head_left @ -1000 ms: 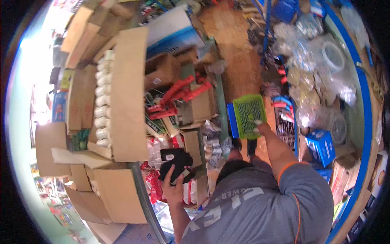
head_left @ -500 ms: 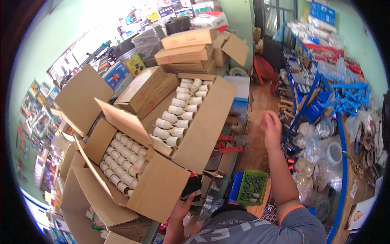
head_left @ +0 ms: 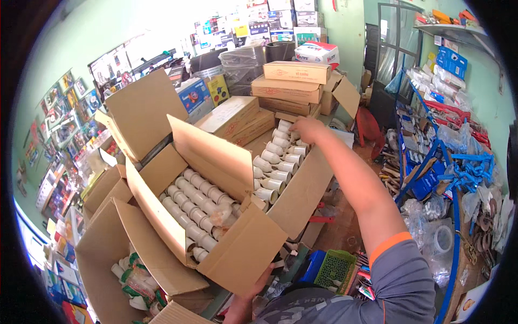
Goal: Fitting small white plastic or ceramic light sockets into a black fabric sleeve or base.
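Note:
My right hand [head_left: 306, 131] reaches into the far end of a long open carton [head_left: 305, 202], its fingers curled down among cream cup-shaped plastic fittings [head_left: 278, 175]. The fingertips are partly hidden, so what they grip does not show clearly. These fittings lie in rows, several with a narrow tail at one end. Low in the view, my left hand [head_left: 259, 285] is beside the near corner of a second open carton [head_left: 243, 237]. Its fingers are bent around something small and dark, mostly out of sight. Rows of cream ribbed pipe-like fittings [head_left: 197, 197] fill that second carton.
At the lower left, a larger open carton [head_left: 97, 243] holds white pieces in plastic wrapping. Closed cartons [head_left: 288, 89] are stacked at the back. A green basket [head_left: 335, 264] sits close to my body. Shelves of bagged goods [head_left: 431, 156] line the right side.
My right hand has moved from over the floor on the right, leftward into the long carton's far end. The view has shifted, and my left hand remains beside the near carton.

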Demonstrator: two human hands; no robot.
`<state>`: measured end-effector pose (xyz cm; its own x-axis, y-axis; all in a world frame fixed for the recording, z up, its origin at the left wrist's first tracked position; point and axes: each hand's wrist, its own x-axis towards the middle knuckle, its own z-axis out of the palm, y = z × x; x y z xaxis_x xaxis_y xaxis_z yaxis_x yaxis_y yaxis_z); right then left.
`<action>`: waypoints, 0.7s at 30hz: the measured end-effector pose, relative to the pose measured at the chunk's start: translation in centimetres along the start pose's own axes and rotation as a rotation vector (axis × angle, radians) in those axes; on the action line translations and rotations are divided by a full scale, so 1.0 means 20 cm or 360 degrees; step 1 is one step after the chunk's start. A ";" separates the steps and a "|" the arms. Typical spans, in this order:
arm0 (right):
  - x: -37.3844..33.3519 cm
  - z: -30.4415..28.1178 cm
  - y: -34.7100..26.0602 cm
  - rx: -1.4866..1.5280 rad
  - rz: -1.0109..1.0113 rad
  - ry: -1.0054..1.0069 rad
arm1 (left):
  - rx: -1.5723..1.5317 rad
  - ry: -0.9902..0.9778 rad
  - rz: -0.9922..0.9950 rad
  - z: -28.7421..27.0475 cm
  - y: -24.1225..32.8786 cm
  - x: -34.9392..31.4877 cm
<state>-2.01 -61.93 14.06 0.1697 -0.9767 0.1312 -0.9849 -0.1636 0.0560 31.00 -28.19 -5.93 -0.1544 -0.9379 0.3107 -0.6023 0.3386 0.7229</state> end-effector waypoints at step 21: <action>-0.65 -0.29 0.21 0.0907 -0.0626 0.1016 | 0.0264 -0.0454 0.0499 0.01 0.29 0.16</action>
<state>-8.06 -49.19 18.32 0.3135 -0.6039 0.7328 -0.6921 -0.6737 -0.2591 26.91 -29.23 -0.95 -0.5450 -0.7831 0.2995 -0.6058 0.6148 0.5051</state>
